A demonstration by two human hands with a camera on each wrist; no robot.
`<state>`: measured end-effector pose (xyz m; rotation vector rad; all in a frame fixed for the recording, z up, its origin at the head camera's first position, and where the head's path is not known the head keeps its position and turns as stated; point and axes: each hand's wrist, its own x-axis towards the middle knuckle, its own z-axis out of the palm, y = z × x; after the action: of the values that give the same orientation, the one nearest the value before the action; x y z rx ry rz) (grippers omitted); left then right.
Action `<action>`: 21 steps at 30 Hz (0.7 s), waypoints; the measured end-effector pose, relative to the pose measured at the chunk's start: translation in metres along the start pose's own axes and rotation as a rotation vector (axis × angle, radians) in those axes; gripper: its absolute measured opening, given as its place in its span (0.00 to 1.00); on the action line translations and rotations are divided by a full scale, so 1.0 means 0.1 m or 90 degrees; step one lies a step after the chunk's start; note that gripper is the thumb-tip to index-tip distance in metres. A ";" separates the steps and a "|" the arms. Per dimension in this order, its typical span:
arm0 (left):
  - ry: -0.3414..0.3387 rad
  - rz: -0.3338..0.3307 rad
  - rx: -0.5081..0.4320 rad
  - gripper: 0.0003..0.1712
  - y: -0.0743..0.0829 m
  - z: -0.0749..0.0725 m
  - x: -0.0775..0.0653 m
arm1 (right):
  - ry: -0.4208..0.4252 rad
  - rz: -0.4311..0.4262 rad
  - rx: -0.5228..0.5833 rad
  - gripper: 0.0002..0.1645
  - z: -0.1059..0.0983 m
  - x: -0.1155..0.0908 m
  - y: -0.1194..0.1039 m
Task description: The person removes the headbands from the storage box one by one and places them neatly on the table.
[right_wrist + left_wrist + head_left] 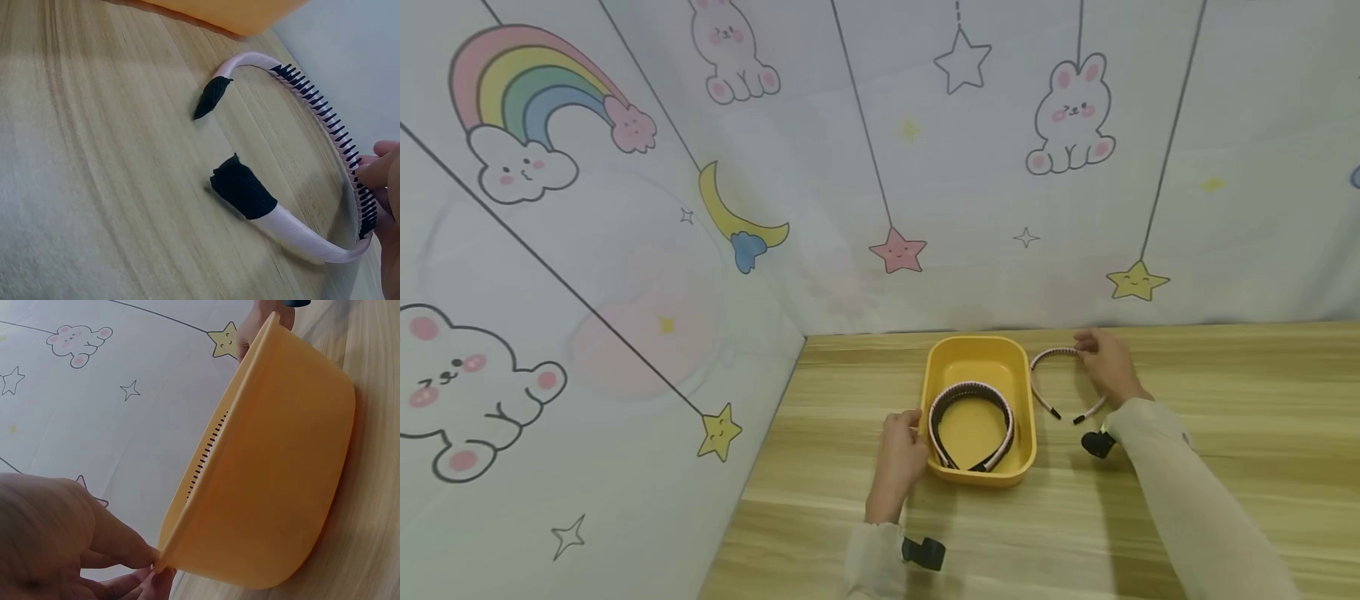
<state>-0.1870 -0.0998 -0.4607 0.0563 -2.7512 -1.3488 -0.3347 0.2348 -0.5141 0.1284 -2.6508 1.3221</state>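
A yellow plastic tub (1021,477) stands on the table, and my left hand (901,454) pinches its left rim between thumb and fingers. In the left wrist view the tub's outer wall (269,469) fills the middle, and the comb teeth of a headband show over the rim. Inside the tub lie pink-edged headbands (936,408) with dark teeth, nested together; their number is unclear. To the right of the tub, my right hand (1108,367) pinches another headband (297,234) by its toothed curve. That one is pale pink with black-wrapped ends, which point toward me.
The wood-grain table (1075,525) runs up to a white cloth backdrop (985,283) printed with rabbits and stars. Another cloth side (647,500) borders the table on the left. Black wrist cameras (928,552) are strapped to both wrists.
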 end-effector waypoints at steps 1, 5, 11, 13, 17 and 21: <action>0.001 0.001 0.000 0.24 0.00 0.00 0.00 | 0.004 0.003 -0.006 0.18 0.00 0.00 0.00; 0.003 0.002 0.003 0.23 0.01 0.00 -0.01 | -0.002 0.013 -0.002 0.19 0.00 -0.02 -0.01; 0.004 0.001 0.004 0.23 0.01 -0.01 -0.01 | -0.018 0.007 -0.007 0.19 -0.02 -0.02 -0.06; 0.006 0.000 0.007 0.22 0.01 0.00 -0.01 | -0.016 -0.003 -0.013 0.19 -0.02 -0.02 -0.06; 0.007 0.002 0.007 0.22 0.00 0.00 0.00 | -0.011 -0.015 -0.014 0.18 -0.01 -0.01 -0.06; 0.006 -0.001 0.013 0.22 0.00 0.00 0.00 | -0.010 -0.021 -0.015 0.18 0.00 0.00 -0.04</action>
<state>-0.1869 -0.0997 -0.4603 0.0651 -2.7567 -1.3180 -0.3340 0.2320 -0.5108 0.1787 -2.6650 1.2843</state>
